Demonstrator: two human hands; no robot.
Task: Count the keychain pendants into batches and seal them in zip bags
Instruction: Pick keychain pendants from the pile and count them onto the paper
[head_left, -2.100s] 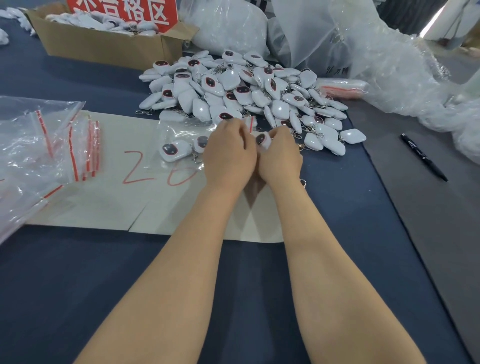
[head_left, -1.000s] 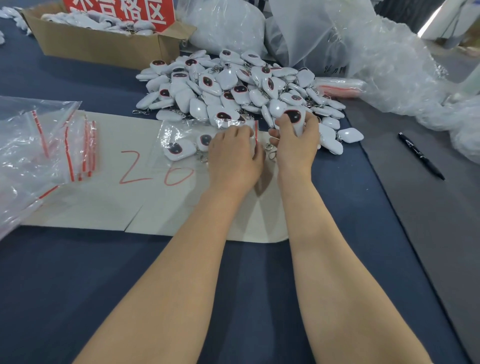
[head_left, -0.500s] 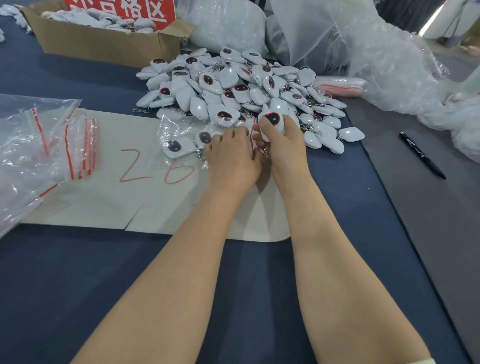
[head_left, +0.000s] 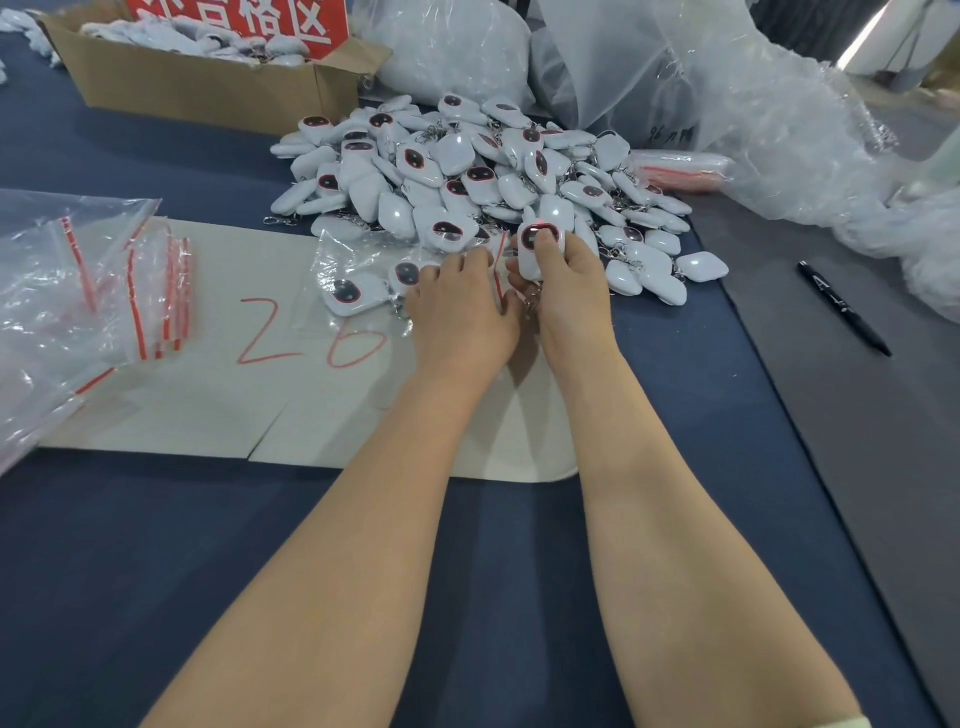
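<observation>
While the right hand (head_left: 566, 296) pinched one white pendant (head_left: 537, 249) between thumb and fingers, its dark oval face turned up and its metal clasp hanging down toward the palm, the left hand (head_left: 462, 312) lay touching it at the thumb side. The left fingers were bent over the mouth of a clear zip bag (head_left: 358, 249) and gripped its edge, and the bag's red strip ran up between the fingertips of the two hands. The held pendant sat right at that opening, just to the right of the left fingertips.

Left of the left fingers, the bag lay flat with two pendants (head_left: 353, 293) showing inside it. Beyond both sets of fingertips spread the loose pile of pendants (head_left: 467, 171), its nearest pieces touching the right fingers.

Under the hands and the bag was a pale cardboard sheet (head_left: 208, 405) marked with red handwritten digits, which lay on a dark blue cloth (head_left: 156, 571). Far to the left of the left hand sat a heap of empty zip bags (head_left: 104, 270) with red strips. Past the pile stood a cardboard box (head_left: 197, 88) holding more white pieces and a red sign (head_left: 244, 21). Well to the right of the right fingers lay a black pen (head_left: 844, 309), with crumpled plastic wrap (head_left: 779, 130) beyond it.
</observation>
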